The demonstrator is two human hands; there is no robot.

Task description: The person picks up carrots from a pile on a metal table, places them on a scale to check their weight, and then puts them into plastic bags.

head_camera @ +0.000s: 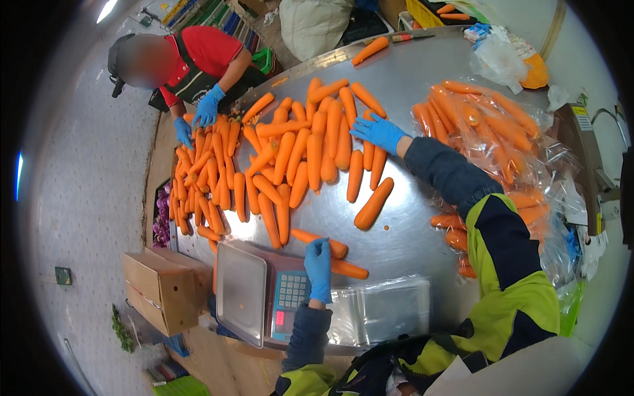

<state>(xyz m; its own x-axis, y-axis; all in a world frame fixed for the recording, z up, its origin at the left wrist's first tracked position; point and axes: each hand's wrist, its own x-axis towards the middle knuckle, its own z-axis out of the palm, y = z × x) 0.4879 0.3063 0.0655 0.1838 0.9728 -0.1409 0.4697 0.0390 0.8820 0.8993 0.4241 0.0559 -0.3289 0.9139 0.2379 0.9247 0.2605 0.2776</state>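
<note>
Blue gloves cover both my hands over a steel table. My right hand reaches to the right edge of a pile of large carrots, its fingers spread over a carrot there. Nearer my body, my left hand is bent over two loose carrots; whether it grips one is hidden. Left of it stands a digital scale with a bare metal pan. Clear plastic bags lie flat to its right. A single carrot rests below my right hand.
A co-worker in blue gloves handles smaller carrots at the far left. Bagged carrots are heaped on the right. A knife and one carrot lie along the far edge. Cardboard boxes stand left of the scale.
</note>
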